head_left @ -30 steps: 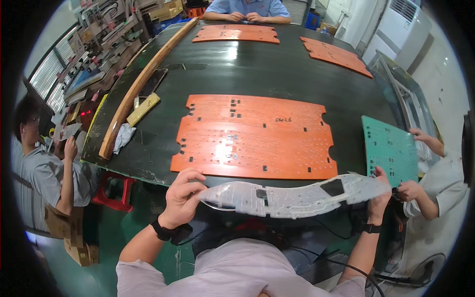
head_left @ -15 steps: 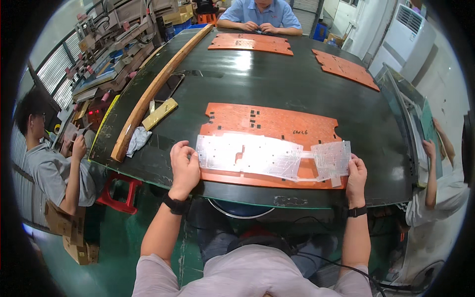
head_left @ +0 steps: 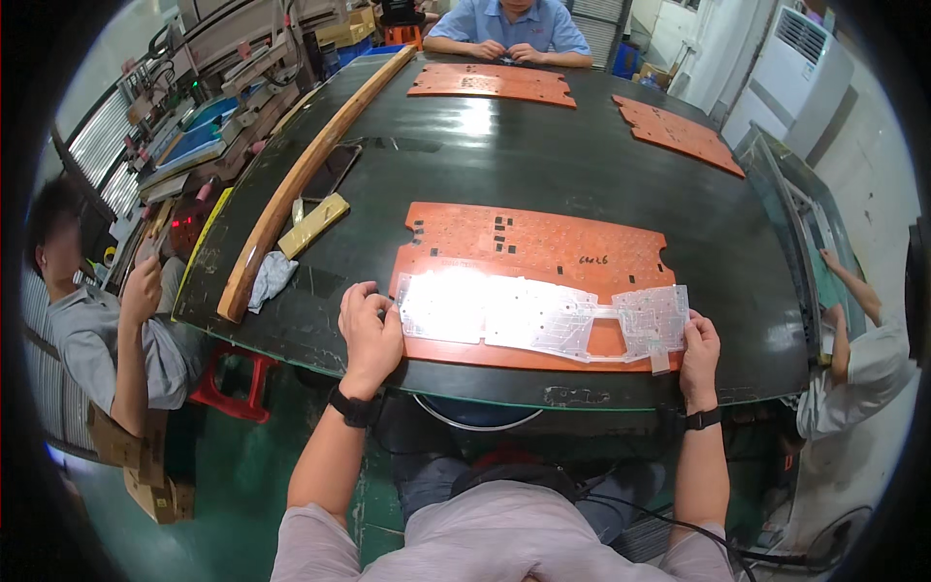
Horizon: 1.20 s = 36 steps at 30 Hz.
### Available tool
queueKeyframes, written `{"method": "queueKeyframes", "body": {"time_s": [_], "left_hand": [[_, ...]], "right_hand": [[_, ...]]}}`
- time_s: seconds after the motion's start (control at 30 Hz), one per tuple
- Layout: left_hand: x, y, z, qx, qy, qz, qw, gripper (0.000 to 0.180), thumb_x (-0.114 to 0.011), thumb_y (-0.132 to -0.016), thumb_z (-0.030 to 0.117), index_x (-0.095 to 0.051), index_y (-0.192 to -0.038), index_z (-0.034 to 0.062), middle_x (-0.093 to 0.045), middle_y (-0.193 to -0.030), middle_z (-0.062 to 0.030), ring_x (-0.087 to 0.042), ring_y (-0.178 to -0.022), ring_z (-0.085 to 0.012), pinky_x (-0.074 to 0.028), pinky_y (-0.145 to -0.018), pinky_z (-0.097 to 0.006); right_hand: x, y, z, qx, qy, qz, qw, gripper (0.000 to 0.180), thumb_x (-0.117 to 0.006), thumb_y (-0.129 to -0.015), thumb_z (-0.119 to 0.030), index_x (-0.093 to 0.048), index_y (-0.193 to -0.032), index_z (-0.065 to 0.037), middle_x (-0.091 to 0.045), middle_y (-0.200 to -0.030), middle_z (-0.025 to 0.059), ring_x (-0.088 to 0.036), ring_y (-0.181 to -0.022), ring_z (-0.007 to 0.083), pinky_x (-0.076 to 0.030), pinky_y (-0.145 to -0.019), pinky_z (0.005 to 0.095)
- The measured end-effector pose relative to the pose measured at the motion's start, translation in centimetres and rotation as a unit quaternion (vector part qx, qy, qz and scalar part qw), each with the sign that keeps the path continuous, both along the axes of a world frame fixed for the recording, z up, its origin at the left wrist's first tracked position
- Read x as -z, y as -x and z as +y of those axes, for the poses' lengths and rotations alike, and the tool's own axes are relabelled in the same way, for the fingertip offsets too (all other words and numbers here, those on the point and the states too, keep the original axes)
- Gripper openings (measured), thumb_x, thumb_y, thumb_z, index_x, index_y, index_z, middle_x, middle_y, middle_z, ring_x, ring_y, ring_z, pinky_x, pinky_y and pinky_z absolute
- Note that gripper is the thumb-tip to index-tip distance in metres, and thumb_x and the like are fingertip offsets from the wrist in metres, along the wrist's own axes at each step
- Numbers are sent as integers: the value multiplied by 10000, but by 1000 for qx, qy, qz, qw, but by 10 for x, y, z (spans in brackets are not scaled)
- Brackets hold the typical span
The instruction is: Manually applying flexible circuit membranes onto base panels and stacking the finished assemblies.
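A thin, translucent membrane circuit sheet (head_left: 538, 315) with fine printed traces lies over the near half of an orange board (head_left: 533, 228). It has a cut-out towards its right end, and glare washes out its left part. My left hand (head_left: 371, 335) pinches the sheet's left end between thumb and fingers. At the opposite end, my right hand (head_left: 699, 351) grips the right edge, with a small tab of the sheet hanging close by. Small black patches and a handwritten mark show on the orange board's uncovered far half.
On the dark table (head_left: 465, 160) lie a long wooden bar (head_left: 301, 184), a yellowish block (head_left: 314, 221) and a white cloth (head_left: 272, 279). Two other orange boards (head_left: 493, 85) (head_left: 676, 134) are farther back. Co-workers are at the far side, left and right. A red stool (head_left: 238, 378) stands lower left.
My left hand has moved slightly right and down with the sheet's left end. The sheet sits a little lower over the orange board. My right hand has barely shifted.
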<state>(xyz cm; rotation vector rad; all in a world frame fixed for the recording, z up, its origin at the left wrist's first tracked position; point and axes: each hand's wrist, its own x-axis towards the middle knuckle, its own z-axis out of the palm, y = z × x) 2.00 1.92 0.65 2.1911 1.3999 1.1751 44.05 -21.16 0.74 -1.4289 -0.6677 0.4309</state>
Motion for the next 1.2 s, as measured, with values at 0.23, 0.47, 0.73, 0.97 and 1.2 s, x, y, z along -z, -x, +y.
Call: {"method": "queueKeyframes", "body": {"time_s": [0.23, 0.47, 0.73, 0.97, 1.2], "left_hand": [[-1, 0, -2, -3, 9, 7, 1000, 85, -626, -800, 100, -601, -835, 27, -545, -1209, -180, -432, -1246, -370, -311, -1025, -496], [1, 3, -3, -13, -5, 34, 999, 169, -634, -791, 112, -597, -923, 14, -527, -1216, -208, -415, -1256, -386, -306, -1025, -518], [-32, -34, -46, 74, -60, 257, 962, 610, -642, -834, 341, -484, -1274, -50, -374, -1418, -291, -256, -1378, -456, -214, -1058, -626], [-33, -31, -49, 83, -40, 311, 946, 696, -613, -853, 430, -482, -1316, -73, -303, -1481, -298, -228, -1403, -446, -191, -1069, -636], [-36, -35, -52, 73, -6, 307, 949, 666, -603, -875, 399, -484, -1337, -66, -260, -1515, -285, -186, -1424, -435, -169, -1095, -615]], "right_hand": [[-6, 7, 1, 10, 8, 8, 1000, 104, -516, -970, -87, -581, -942, -10, -616, -1115, 63, -562, -920, 93, -467, -848, 256], [4, 1, 3, 20, 7, -25, 999, 132, -527, -945, -65, -622, -980, 21, -625, -960, 24, -555, -825, 75, -462, -764, 232], [6, -3, 1, 65, 55, -93, 992, 148, -580, -909, -64, -641, -1006, 30, -643, -895, 31, -583, -779, 85, -485, -703, 241], [5, 7, 12, 129, 126, -287, 941, 97, -592, -839, -58, -605, -824, 37, -628, -1020, 190, -631, -818, 283, -503, -732, 350], [-3, 7, 5, 121, 199, -305, 923, 142, -588, -810, -51, -585, -915, 45, -589, -1131, 220, -613, -945, 316, -499, -781, 370]]}}
